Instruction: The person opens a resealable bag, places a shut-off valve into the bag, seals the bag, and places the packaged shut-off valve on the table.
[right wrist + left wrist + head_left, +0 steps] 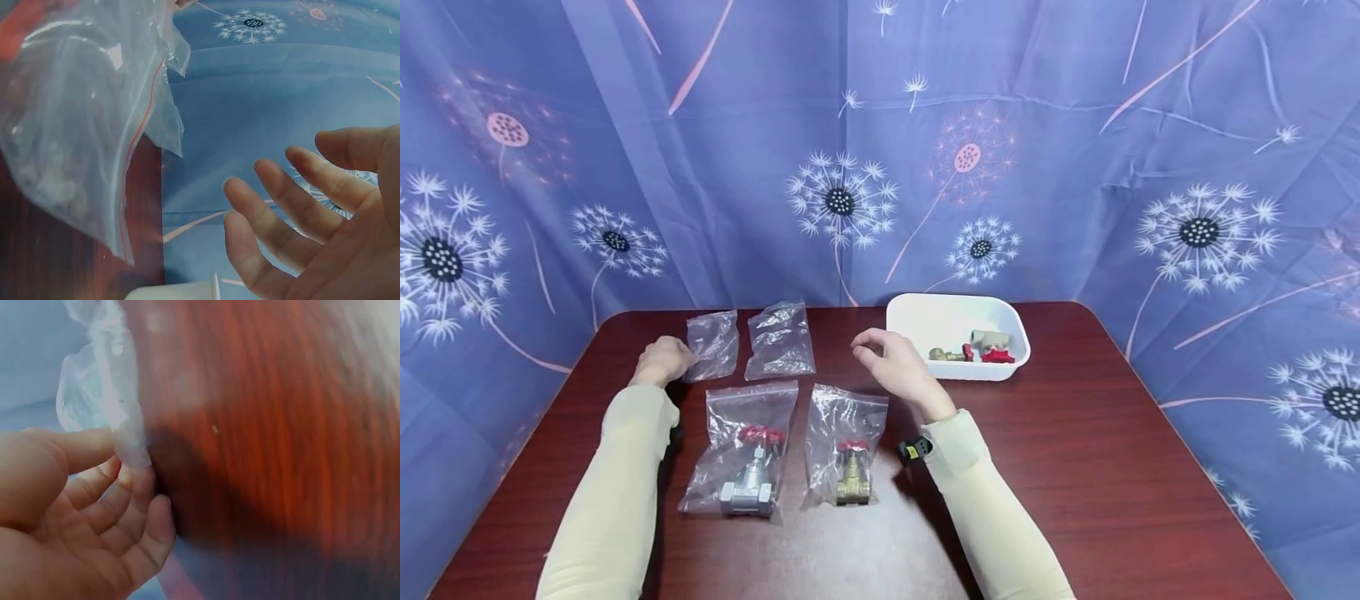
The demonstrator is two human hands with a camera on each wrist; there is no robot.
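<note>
At the left, my left hand [662, 361] is by the lower left corner of a small clear zip bag [715, 343] that holds nothing. In the left wrist view its thumb and fingers pinch the plastic edge of the bag [119, 387]. My right hand [895, 367] hovers left of the white tray with its fingers loosely bent and nothing in them. The right wrist view shows its fingers [275, 234] spread apart, near a bag with a red zip line [69, 125]. A second flat clear bag [780, 342] lies between the hands.
Nearer to me lie two zip bags, one holding a silver valve [749, 487] with a red handwheel, the other a brass valve [853, 483]. The white tray [925, 312] at the back holds several fittings with red handles. A patterned blue curtain [737, 183] surrounds the table [1112, 467].
</note>
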